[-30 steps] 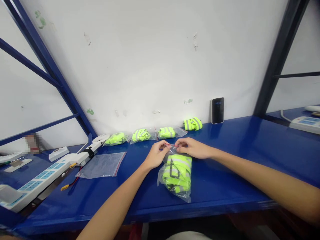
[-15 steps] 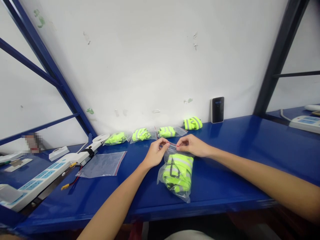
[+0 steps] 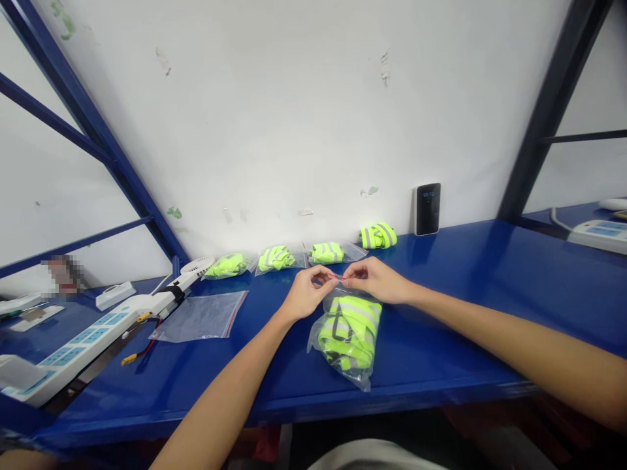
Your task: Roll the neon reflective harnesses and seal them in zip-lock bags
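A clear zip bag [image 3: 363, 380] lies on the blue table in front of me, its red-lined mouth toward the wall. Inside it is a folded neon-yellow reflective vest [image 3: 355, 329] with grey bands and a dark strap. My left hand [image 3: 311, 290] pinches the bag's mouth from the left, thumb and fingertips closed on the red seal. From the right, my right hand [image 3: 373, 279] pinches the same seal, its fingertips close to the left ones. The fingers partly hide the seal, so I cannot tell whether it is pressed closed.
Several bagged yellow vests [image 3: 277, 258] line the wall, beside an unbagged rolled one [image 3: 378, 235]. A flat zip bag [image 3: 200, 316] lies left. Further left are a white power strip [image 3: 83, 346], a small fan [image 3: 196, 266] and yellow connectors [image 3: 129, 359]. A black-fronted device [image 3: 428, 209] stands at the wall.
My right hand has shifted slightly left along the seal, bringing the two hands' fingertips closer together. The bag with the vest stays in nearly the same place; the view has tilted slightly.
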A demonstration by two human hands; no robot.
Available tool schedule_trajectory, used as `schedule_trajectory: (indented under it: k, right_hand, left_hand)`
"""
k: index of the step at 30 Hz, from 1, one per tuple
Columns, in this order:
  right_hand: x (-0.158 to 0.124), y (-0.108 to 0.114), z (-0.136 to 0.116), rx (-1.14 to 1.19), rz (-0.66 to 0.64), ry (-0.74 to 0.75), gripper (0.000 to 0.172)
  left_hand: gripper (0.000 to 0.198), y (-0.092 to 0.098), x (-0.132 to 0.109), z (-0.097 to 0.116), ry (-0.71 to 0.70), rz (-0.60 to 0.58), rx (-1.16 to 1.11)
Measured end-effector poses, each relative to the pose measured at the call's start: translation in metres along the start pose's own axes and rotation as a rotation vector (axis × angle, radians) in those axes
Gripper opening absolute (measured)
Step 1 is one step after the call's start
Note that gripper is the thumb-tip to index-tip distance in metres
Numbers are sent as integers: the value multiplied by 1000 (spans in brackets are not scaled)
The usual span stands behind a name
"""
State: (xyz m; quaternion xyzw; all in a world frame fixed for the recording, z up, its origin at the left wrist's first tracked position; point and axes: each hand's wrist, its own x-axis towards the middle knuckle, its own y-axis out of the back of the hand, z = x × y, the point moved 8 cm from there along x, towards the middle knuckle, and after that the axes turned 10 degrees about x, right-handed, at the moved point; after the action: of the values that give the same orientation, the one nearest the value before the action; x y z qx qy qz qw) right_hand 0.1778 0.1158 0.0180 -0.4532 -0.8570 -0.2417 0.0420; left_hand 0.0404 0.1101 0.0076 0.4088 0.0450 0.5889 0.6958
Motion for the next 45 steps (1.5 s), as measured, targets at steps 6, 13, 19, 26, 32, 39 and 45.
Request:
schedule_trajectory:
  k: [6,13,19,26,32,39,45]
  right_hand:
    - [1,2,2,-98,53,7,26]
    - [0,2,1,-113,68,31,26]
    - [-3,2,-9,-149,98,79,21]
    - [-5,-2,-21,-211,123,163,12]
    - [1,-4,-16,-220,-2,113,11]
    - [1,12,4,125,4,-111,31]
    - [-3,15,4,131,-46,-95,23]
  left_hand:
    - [26,-2,1,-2,18,-23,-61]
    - [27,-3,1,-2,14,-18,-63]
    - [26,-4,1,3,11,-39,-85]
    - [18,5,0,19,-71,-3,-31]
    - [14,12,6,15,-79,-72,4]
    - [14,36,12,11,-58,38,39]
    - [18,59,9,-5,-22,109,55]
